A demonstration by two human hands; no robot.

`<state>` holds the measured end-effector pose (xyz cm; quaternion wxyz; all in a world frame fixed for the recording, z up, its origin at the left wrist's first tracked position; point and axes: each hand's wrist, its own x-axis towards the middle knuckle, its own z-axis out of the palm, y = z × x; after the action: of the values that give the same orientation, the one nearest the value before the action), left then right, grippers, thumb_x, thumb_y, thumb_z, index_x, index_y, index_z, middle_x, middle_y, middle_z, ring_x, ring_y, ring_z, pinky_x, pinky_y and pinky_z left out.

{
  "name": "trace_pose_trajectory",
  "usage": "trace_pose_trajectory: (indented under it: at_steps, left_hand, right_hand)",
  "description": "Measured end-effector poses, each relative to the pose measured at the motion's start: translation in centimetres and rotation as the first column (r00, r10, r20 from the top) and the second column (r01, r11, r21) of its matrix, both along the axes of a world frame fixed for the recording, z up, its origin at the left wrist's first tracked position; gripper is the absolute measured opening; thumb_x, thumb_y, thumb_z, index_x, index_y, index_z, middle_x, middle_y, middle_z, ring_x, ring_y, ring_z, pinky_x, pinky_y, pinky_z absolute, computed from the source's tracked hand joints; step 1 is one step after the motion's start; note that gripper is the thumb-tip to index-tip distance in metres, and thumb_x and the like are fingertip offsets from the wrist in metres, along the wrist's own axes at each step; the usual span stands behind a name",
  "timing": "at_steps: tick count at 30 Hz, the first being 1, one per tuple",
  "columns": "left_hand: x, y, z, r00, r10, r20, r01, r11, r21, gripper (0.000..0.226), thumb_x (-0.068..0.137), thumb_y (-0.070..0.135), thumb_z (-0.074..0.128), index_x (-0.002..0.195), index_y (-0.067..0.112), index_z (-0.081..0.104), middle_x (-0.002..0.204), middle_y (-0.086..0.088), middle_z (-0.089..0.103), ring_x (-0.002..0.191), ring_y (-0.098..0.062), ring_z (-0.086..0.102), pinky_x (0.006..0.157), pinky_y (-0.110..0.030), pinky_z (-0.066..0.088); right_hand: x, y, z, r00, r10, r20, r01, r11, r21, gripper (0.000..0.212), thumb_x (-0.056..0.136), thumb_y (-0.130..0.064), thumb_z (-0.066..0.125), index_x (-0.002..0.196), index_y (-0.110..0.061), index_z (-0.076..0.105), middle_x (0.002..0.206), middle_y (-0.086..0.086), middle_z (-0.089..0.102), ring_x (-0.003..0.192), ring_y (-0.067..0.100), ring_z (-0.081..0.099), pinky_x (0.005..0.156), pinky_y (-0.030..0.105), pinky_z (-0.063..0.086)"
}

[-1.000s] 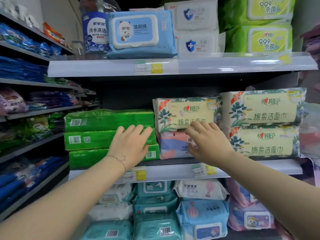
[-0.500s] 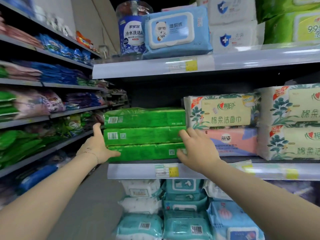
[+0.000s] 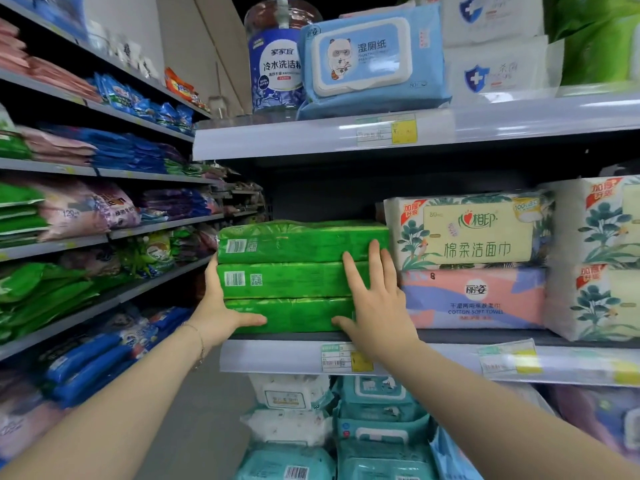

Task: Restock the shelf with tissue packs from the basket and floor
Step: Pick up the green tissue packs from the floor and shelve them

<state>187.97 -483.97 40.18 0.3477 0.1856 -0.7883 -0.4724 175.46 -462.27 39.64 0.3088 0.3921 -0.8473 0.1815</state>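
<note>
Three flat green tissue packs (image 3: pixel 294 278) lie stacked at the left end of the middle shelf (image 3: pixel 277 358). My left hand (image 3: pixel 218 313) clasps the stack's left corner, thumb across the front of the bottom pack and fingers up the side. My right hand (image 3: pixel 377 306) lies flat on the stack's right front, fingers spread upward and thumb at the bottom pack's lower edge. No basket shows in this view.
Right of the stack, a floral face-towel pack (image 3: pixel 474 233) rests on a pink pack (image 3: pixel 474 296). A blue wet-wipe pack (image 3: pixel 370 60) and a detergent jug (image 3: pixel 277 64) stand on the shelf above. Teal wipe packs (image 3: pixel 377 427) fill the shelf below. Stocked aisle shelves (image 3: pixel 104 230) run along the left.
My left hand went from the stack's front to its left end, where the thumb now wraps the front. My right hand shifted from the pink pack onto the green stack. The view turned left.
</note>
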Motion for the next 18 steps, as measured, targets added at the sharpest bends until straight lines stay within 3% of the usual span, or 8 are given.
trace_pose_trajectory:
  at_steps: [7, 9, 12, 15, 18]
  left_hand:
    - [-0.9, -0.8, -0.4, 0.999, -0.006, 0.052, 0.006, 1.0, -0.008, 0.138, 0.05, 0.014, 0.092, 0.144, 0.047, -0.004, 0.146, 0.003, 0.035, 0.134, -0.022, 0.035, 0.111, -0.047, 0.031]
    - [-1.0, -0.9, -0.3, 0.998, 0.017, 0.066, -0.015, 0.999, -0.031, 0.14, 0.046, 0.018, 0.093, 0.144, 0.044, -0.003, 0.147, 0.001, 0.034, 0.135, -0.024, 0.034, 0.112, -0.047, 0.03]
    - [-0.9, -0.2, 0.0, 0.991, 0.123, 0.043, -0.117, 0.985, -0.124, 0.141, 0.044, 0.019, 0.094, 0.147, 0.035, -0.001, 0.151, -0.006, 0.029, 0.137, -0.027, 0.031, 0.112, -0.047, 0.029]
    - [0.0, 1.1, 0.4, 0.962, 0.269, -0.041, -0.268, 0.909, -0.32, 0.137, 0.04, 0.025, 0.095, 0.146, 0.029, 0.008, 0.147, -0.012, 0.028, 0.134, -0.03, 0.031, 0.11, -0.049, 0.031]
    - [0.9, 2.7, 0.7, 0.901, 0.425, -0.091, -0.408, 0.757, -0.51, 0.127, 0.043, 0.042, 0.093, 0.143, 0.027, 0.015, 0.139, -0.017, 0.03, 0.127, -0.036, 0.033, 0.101, -0.054, 0.036]
  right_hand:
    - [-0.3, 0.7, 0.0, 0.999, -0.013, -0.032, 0.014, 1.0, 0.013, 0.098, 0.085, -0.05, 0.06, 0.151, -0.025, -0.009, 0.155, 0.015, -0.024, 0.144, 0.034, -0.014, 0.111, 0.045, 0.027]
    - [-0.2, 0.6, -0.1, 0.996, -0.053, -0.07, 0.053, 0.999, 0.01, 0.1, 0.08, -0.051, 0.066, 0.153, -0.022, 0.002, 0.157, 0.019, -0.01, 0.145, 0.037, -0.001, 0.105, 0.048, 0.035]
    - [-0.2, 0.7, -0.3, 0.988, -0.098, -0.116, 0.099, 0.995, 0.005, 0.095, 0.066, -0.041, 0.078, 0.146, -0.016, 0.034, 0.151, 0.024, 0.026, 0.137, 0.041, 0.03, 0.091, 0.051, 0.047]
    - [-0.6, 1.7, -0.4, 0.979, -0.072, -0.19, 0.075, 0.997, 0.006, 0.074, 0.055, -0.028, 0.08, 0.124, -0.012, 0.057, 0.133, 0.021, 0.052, 0.121, 0.039, 0.051, 0.081, 0.049, 0.052]
    - [-1.0, 3.3, -0.2, 0.97, -0.023, -0.243, 0.034, 0.999, 0.042, 0.054, 0.059, -0.026, 0.078, 0.108, -0.008, 0.061, 0.125, 0.021, 0.057, 0.115, 0.038, 0.056, 0.081, 0.047, 0.052]
